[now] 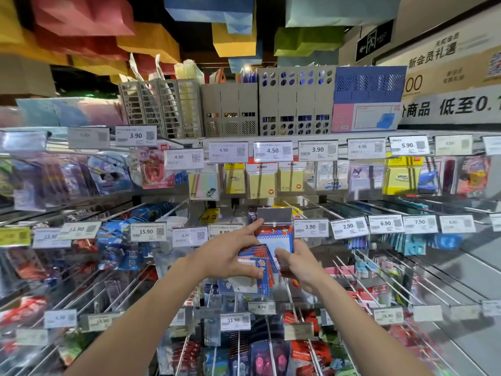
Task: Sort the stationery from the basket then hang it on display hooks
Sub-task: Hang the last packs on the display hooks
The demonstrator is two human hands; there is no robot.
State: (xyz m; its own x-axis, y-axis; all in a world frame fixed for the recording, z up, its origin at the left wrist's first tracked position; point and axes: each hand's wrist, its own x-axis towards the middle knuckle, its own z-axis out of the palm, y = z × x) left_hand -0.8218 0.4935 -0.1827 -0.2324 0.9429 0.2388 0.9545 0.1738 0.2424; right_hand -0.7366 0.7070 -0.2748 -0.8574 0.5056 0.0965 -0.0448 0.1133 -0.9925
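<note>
Both my hands are raised to a display hook (273, 223) in the middle row of the stationery rack. My left hand (229, 252) grips a fanned stack of blue, red and white note packs (256, 263), thumb under them and index finger stretched up to the hook's flipped-up price tag. My right hand (296, 263) holds the right edge of a blue-and-red checked pack (275, 240) hanging at the hook's front. No basket is in view.
Rows of long metal hooks (374, 270) with price tags stick out toward me on all sides, many holding packets. Yellow sticky notes (261, 183) hang above. Grey and blue file holders (295, 101) stand on the top shelf (271, 137).
</note>
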